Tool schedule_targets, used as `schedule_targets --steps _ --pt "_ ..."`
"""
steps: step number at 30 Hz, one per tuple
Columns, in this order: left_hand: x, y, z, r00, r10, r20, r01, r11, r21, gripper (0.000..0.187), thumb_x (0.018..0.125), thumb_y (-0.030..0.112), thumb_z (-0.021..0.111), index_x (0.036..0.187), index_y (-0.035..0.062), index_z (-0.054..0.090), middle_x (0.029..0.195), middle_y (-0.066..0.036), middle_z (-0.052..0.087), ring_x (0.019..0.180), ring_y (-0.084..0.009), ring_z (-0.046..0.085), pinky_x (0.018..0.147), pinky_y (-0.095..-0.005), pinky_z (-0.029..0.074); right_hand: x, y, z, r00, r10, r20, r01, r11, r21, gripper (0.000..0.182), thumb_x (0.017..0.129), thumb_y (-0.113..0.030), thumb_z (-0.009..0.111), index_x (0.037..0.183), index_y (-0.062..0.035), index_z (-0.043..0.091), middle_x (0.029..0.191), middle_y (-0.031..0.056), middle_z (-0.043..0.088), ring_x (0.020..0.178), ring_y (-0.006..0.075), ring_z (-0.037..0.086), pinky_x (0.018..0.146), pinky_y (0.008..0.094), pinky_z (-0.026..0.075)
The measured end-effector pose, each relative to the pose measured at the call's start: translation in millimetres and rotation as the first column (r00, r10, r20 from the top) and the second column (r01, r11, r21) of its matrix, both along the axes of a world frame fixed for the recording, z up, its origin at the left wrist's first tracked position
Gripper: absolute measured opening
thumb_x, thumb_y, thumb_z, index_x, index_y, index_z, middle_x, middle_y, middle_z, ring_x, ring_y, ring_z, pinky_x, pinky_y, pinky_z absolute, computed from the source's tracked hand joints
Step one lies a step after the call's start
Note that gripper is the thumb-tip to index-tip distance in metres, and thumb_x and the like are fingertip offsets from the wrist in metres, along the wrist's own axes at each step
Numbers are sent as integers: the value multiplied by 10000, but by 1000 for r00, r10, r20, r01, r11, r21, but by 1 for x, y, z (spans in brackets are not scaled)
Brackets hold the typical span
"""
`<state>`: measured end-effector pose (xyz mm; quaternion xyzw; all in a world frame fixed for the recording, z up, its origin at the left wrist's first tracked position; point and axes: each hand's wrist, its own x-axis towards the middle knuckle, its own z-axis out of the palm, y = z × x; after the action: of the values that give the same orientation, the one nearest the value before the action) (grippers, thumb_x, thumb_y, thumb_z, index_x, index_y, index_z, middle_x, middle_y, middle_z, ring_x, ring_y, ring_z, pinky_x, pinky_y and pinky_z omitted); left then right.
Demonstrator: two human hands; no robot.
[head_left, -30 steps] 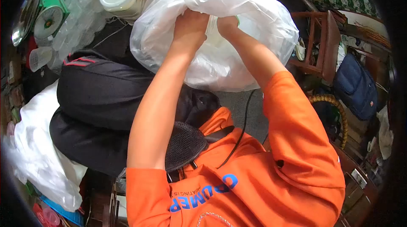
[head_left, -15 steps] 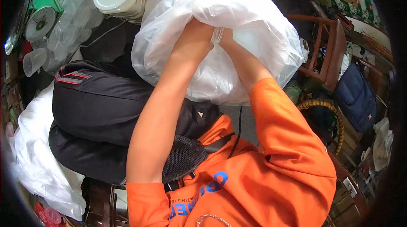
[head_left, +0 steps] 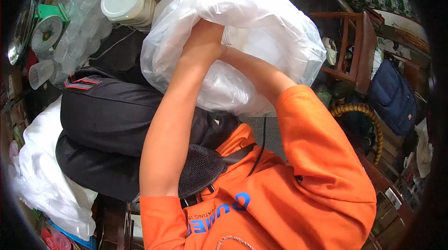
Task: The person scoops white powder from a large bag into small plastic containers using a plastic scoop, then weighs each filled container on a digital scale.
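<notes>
The large clear plastic bag (head_left: 261,21) is gripped at its opening by the left hand (head_left: 203,40); the right hand's grip cannot be told, being hidden.

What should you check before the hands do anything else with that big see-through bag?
1. Left hand on the plastic bag: ok, it presses the film.
2. Right hand inside the bag: cannot tell, the left hand and film hide it.
3. Stack of clear cups in the bag: ok, visible by the hands.
4. Bag resting on something firm: cannot tell.
5. Lidded tubs clear of the bag: ok, beside it.
</notes>
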<state>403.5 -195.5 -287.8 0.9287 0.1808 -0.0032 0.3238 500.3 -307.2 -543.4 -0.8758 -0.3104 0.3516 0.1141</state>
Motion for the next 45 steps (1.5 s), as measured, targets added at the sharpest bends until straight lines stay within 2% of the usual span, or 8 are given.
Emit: schedule_targets --steps 16,19,24,28,32,36,40,45 --pt "-4 -4 -7 1000 -24 9 24 1000 4 877 715 194 859 1489 49 473 1538 -213 473 1452 -392 408 1215 -453 347 32 -68 68 800 -70 -596 -5 992 -124 377 970 -327 660 1261 -90 704 1180 92 709 1090 216 695 820 304 558" --pt "0 -10 -10 999 -28 28 26 998 61 835 730 158 847 1476 48 487 1521 -209 487 1438 -386 427 1201 -447 370 39 -90 93 628 -310 -714 254 949 -189 357 1049 -273 572 1302 -22 599 1170 105 655 1104 195 670 819 315 554" --pt "6 -6 -5 999 -41 -4 41 999 -16 840 725 127 850 1479 52 488 1512 -208 495 1429 -384 441 1187 -444 391 0 -100 185 173 -601 -780 882 446 -149 253 1119 -173 424 1296 -6 489 1251 157 596 1229 206 612 1009 281 561" --pt "6 -13 -3 999 -15 -28 17 997 69 819 714 117 856 1453 57 509 1492 -203 511 1407 -386 464 1168 -455 410 -15 -107 245 175 -634 -754 932 353 -80 237 1122 -153 393 1273 15 461 1228 175 617 1253 235 613 1069 330 555" --pt "9 -10 9 995 -41 -93 36 998 -48 651 736 -84 742 1358 43 595 1491 -234 476 1389 -397 470 1159 -465 435 -23 -104 282 441 -666 -602 870 482 104 254 1108 -236 473 1209 -7 518 1139 155 673 1097 209 668 928 302 572" --pt "6 -8 -5 1000 -15 -23 16 1000 27 801 707 108 857 1436 87 527 1485 -177 521 1398 -375 473 1143 -460 437 -29 -84 297 715 -641 -281 699 667 257 304 1060 -296 562 1139 -2 582 1000 148 700 896 215 697 737 328 561" --pt "2 -12 -14 999 46 -12 -47 999 -18 837 692 164 882 1445 100 521 1488 -155 523 1406 -367 463 1161 -452 427 -31 -69 293 815 -571 -99 574 769 282 271 1048 -322 595 1067 -52 609 930 106 702 773 169 632 670 354 531" --pt "-2 -4 3 991 70 -118 -87 986 -145 905 668 236 913 1459 89 497 1521 -131 490 1424 -360 441 1167 -462 428 -45 -56 289 826 -164 539 -30 942 334 197 972 -251 680 1043 -76 626 922 172 697 800 349 690 659 454 545"
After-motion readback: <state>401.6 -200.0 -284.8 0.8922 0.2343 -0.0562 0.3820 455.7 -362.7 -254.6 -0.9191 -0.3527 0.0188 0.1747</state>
